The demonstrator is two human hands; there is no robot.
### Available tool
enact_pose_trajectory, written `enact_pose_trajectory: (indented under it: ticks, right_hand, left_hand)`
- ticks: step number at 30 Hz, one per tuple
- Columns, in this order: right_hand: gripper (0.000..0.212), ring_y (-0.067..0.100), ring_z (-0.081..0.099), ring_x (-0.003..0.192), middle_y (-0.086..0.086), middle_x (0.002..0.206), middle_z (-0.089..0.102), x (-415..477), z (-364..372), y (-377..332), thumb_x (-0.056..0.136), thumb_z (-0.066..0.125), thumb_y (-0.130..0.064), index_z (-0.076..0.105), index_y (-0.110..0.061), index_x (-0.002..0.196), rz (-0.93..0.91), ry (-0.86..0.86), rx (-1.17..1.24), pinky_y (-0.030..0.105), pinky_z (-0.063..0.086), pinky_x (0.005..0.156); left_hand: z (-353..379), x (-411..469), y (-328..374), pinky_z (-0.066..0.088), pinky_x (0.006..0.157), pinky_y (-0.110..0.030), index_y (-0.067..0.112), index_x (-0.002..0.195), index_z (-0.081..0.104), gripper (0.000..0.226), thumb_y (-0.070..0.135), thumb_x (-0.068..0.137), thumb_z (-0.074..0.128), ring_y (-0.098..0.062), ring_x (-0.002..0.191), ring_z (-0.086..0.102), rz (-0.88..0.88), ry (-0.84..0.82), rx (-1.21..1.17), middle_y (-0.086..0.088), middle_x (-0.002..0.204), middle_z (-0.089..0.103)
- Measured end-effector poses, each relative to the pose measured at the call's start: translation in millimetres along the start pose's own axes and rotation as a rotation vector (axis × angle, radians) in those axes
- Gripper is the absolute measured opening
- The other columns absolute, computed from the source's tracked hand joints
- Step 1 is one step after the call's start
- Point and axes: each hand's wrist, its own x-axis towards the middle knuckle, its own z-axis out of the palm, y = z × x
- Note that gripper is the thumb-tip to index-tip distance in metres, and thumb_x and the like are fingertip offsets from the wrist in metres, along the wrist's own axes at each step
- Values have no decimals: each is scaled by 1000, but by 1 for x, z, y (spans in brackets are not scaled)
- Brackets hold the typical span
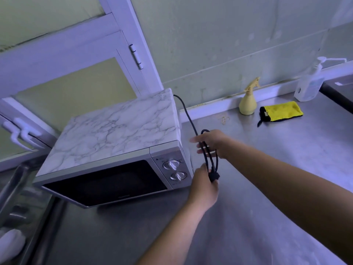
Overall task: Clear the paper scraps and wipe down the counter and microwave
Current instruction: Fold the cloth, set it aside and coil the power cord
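Obs. 1: The microwave (118, 134) is sitting at centre left of the frame on the steel counter (267, 188), turned at an angle. Its top is showing a white marble pattern, its front is silver with a dark door window. Two round dials (171, 165) are stacked at the right end of the front. Small markings are printed round them, too small for me to read.

Obs. 2: The black power cord (186, 109) is running from the microwave's back right corner down to my hands, just right of the oven.

Obs. 3: My right hand (214, 143) is carrying loops of the cord wound over it. Its fingers (193, 139) are reaching nearly straight toward the oven's side, apart from one another. I cannot tell whether the thumb is pinching the loops.

Obs. 4: My left hand (203, 186), just below, is clamping its fingers round the cord's lower end at the plug (214, 176).

Obs. 5: At upper right, near the wall, a yellow spray bottle (248, 101) is standing upright. A yellow cloth (282, 110) with black edging is lying just beside it. A clear pump bottle (309, 83) is standing further right, its pale label unreadable. A few rubber bands (225, 119) are lying left of the spray bottle.
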Motion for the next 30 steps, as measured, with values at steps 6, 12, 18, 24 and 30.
enact_pose_trajectory:
  ticks: [6,12,18,24,30]
  right_hand:
    - [6,23,74,77,13,85,64,16,1,-1,87,63,2,60,-3,89,-35,-2,165,43,62,74]
    - [31,26,73,76,14,94,54,36,-13,4,84,37,21,53,-5,92,-36,-27,346,47,63,67]
    - [42,19,48,49,13,79,53,58,-34,3,72,26,21,55,-8,82,-32,-50,359,29,51,50]
    - [22,25,73,90,4,81,67,101,-61,17,86,43,-2,62,-13,84,36,-250,346,40,52,85]
    - [9,18,63,71,3,81,67,191,-101,31,91,65,-21,66,-17,82,3,295,208,28,48,67]
  left_hand:
    - [4,31,4,35,53,-21,16,86,49,20,-1,78,54,-15,66,45,-198,-53,-133,-3,85,50]
    - [4,62,1,39,61,-30,16,95,47,43,37,69,74,-18,73,54,-353,-90,-187,-3,90,57]
    - [27,89,4,40,62,-26,18,74,59,33,44,67,79,-10,60,56,-218,-233,-249,2,67,62]
    - [46,115,-14,55,56,-31,2,75,59,34,30,90,70,-23,57,61,-291,-276,-469,-25,74,64]
    - [55,124,-44,51,53,-29,7,75,57,31,30,94,66,-19,53,57,-339,-290,-511,-12,66,61]
